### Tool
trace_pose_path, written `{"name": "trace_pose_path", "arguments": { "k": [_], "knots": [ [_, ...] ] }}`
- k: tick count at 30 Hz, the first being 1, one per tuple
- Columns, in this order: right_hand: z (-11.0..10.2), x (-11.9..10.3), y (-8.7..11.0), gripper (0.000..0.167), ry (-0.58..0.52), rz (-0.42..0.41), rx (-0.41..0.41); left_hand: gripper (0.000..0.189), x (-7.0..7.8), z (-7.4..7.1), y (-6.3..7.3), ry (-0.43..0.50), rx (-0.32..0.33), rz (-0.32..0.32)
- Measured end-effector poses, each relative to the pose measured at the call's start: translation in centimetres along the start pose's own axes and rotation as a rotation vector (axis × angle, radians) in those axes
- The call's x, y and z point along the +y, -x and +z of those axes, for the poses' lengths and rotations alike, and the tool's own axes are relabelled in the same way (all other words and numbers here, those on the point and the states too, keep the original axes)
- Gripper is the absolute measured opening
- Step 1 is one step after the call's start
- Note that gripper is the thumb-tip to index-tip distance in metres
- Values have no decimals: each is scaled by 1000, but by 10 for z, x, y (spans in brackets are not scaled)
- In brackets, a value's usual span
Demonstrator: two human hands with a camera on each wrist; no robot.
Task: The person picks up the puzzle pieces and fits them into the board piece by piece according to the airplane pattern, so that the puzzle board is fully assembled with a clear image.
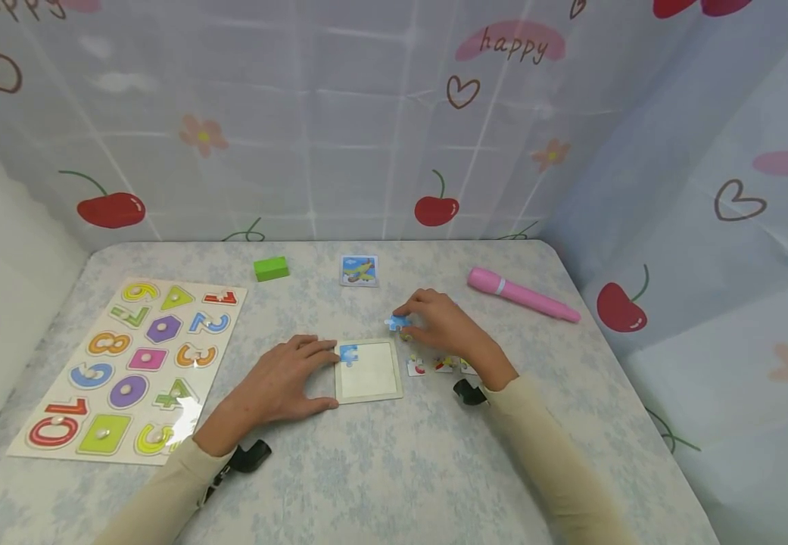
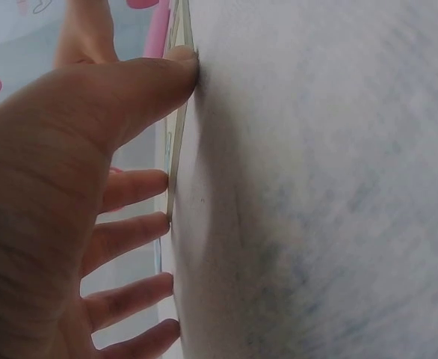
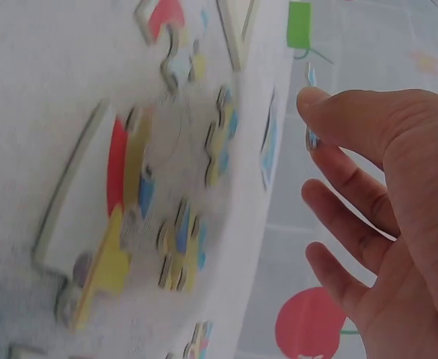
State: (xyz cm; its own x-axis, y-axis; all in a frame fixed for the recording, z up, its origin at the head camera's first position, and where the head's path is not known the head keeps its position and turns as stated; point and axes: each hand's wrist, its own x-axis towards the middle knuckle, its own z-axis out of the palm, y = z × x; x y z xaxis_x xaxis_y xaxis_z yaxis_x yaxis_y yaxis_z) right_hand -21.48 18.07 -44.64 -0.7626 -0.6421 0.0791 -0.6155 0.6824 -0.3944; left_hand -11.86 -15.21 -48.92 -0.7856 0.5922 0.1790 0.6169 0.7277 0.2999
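Note:
My left hand [image 1: 284, 382] rests at the left side of a pale square puzzle tray [image 1: 373, 378]. In the left wrist view its thumb and fingertips touch down along the tray's edge, spread apart. One blue jigsaw piece [image 1: 348, 353] lies in the tray's upper left corner. Beyond the tray's upper right corner, my right hand [image 1: 444, 325] pinches another blue jigsaw piece [image 1: 396, 322] between thumb and index finger. The right wrist view shows this piece [image 3: 312, 140] edge-on above the table, the other fingers loosely bent. Loose jigsaw pieces [image 1: 416, 366] lie below the right hand, partly hidden by it.
A number and shape board [image 1: 82, 352] lies on the left. Along the back are a green block [image 1: 271, 269] and a small card with an airplane picture [image 1: 359, 270]. A pink rod with a thicker end [image 1: 523, 295] lies at the back right. Curtains border the table.

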Motion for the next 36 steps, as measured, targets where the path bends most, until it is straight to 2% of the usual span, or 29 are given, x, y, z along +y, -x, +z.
{"name": "trace_pose_path", "arguments": {
  "k": [16,29,36],
  "knots": [
    [19,-19,-1,31,-47,-98,-42,72,1,-1,1,1,-34,-21],
    [31,-30,-9,30,44,-169,-97,73,-1,-1,-1,5,-24,-6],
    [35,-30,-12,29,54,-194,-117,73,-1,-1,-1,-4,-10,4]
  ]
}}
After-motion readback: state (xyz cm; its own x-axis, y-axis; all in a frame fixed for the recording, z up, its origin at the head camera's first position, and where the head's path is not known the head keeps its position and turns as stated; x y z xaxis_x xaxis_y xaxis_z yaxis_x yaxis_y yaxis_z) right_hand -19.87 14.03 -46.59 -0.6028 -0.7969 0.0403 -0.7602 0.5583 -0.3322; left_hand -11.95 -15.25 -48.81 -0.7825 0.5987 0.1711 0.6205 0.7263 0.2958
